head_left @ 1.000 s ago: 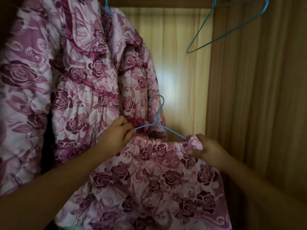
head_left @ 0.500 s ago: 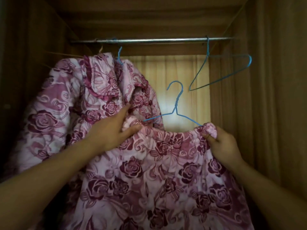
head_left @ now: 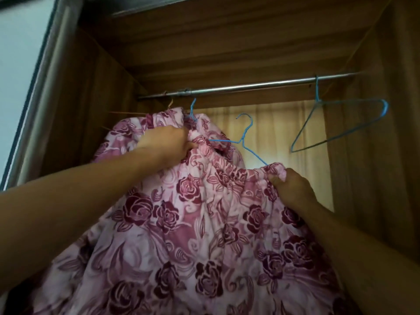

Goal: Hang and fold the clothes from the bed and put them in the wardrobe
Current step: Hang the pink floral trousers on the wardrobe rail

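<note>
Holding the rose-print garment [head_left: 193,223] on its blue hanger [head_left: 243,140], the person keeps the free hook just below the rail [head_left: 250,87]. The left hand [head_left: 168,146] and right hand [head_left: 293,189] each have fingers clamped on a waistband end. The hook likely fits best between the hung jacket [head_left: 127,133] and the empty hanger [head_left: 317,94], with both ends level.

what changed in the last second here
The left hand and right hand raised the pink rose-print garment on its blue wire hanger toward the metal rail; the hook is not on it yet. Unchanged: both grips on the waistband, the matching quilted jacket and empty blue hanger hanging there.
</note>
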Tool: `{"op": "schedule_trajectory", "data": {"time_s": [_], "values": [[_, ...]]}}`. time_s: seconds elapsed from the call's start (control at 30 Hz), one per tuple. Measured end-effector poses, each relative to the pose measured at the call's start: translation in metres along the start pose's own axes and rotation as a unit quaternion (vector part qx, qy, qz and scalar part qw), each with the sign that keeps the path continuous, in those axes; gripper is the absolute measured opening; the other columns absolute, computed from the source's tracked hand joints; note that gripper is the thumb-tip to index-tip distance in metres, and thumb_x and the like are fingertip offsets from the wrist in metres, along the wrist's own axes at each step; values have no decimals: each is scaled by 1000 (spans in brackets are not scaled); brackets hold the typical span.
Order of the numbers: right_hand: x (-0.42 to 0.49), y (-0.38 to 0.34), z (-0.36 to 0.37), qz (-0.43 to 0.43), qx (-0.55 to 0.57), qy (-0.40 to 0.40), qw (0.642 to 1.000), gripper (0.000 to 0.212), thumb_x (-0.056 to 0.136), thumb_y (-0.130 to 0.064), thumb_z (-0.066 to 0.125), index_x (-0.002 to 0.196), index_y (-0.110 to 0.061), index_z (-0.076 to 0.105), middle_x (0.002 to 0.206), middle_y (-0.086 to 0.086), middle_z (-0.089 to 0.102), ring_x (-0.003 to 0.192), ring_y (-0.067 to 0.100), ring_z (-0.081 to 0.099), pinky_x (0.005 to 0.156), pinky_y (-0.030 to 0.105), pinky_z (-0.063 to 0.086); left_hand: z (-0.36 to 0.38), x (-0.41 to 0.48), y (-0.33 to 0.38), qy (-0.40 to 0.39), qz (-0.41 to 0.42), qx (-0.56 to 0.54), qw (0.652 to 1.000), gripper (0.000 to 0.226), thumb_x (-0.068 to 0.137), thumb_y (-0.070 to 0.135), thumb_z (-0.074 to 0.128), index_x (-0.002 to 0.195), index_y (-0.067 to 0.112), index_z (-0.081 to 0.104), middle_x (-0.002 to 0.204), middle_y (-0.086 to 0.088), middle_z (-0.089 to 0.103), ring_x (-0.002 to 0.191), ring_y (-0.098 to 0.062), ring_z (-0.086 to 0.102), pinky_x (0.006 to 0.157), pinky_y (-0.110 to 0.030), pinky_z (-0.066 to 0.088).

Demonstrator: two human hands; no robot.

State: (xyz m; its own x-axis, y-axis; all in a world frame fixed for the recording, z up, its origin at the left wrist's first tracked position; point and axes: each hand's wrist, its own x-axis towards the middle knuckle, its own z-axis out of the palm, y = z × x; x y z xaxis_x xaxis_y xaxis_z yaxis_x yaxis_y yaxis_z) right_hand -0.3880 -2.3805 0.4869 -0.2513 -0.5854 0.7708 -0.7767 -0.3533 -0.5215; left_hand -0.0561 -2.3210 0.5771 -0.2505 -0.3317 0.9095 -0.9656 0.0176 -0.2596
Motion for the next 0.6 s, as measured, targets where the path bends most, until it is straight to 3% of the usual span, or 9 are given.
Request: {"op": "schedule_trajectory", "data": {"time_s": [0.13,0.27,0.37,0.43,0.53,0.6], "values": [[22,-3,8,-6,22,-19,1000,41,100,-48,51,115,-10,56,113,15,65,106,36,60,86,40,48,-4,38,10,-3,-32,38,999,48,93,63,46,116,24,60,117,-10,66,104,-35,64,70,-39,39],[44,-6,9,-44,29,-106,993,35,98,-37,55,126,-17,58,121,9,66,112,32,61,95,38,48,-11,70,19,2,-43,62,997,42,92,57,51,109,22,67,111,-8,69,101,-34,65,70,-37,41],[56,-10,6,-47,57,-151,986,60,99,-40,58,152,-18,40,154,6,46,137,28,47,111,37,38,-14,91,24,10,-46,84,995,32,93,45,50,107,22,68,112,-6,69,101,-32,66,71,-37,42],[65,-15,3,-48,67,-173,982,74,98,-48,59,159,-17,29,164,4,30,147,25,35,119,38,30,-16,102,27,11,-57,95,994,30,91,40,50,108,22,68,111,-6,69,100,-32,66,69,-36,40],[77,-25,1,-63,73,-160,982,72,96,-52,60,155,-18,37,160,5,37,143,25,41,114,36,35,-16,116,31,6,-71,93,993,33,89,39,49,111,21,67,109,-7,68,99,-33,65,70,-37,41],[79,-30,1,-74,74,-148,983,61,95,-52,61,144,-17,52,149,7,51,130,26,52,101,33,42,-15,124,36,-3,-73,93,993,34,87,35,49,112,21,67,110,-6,68,101,-33,65,72,-38,43]]}}
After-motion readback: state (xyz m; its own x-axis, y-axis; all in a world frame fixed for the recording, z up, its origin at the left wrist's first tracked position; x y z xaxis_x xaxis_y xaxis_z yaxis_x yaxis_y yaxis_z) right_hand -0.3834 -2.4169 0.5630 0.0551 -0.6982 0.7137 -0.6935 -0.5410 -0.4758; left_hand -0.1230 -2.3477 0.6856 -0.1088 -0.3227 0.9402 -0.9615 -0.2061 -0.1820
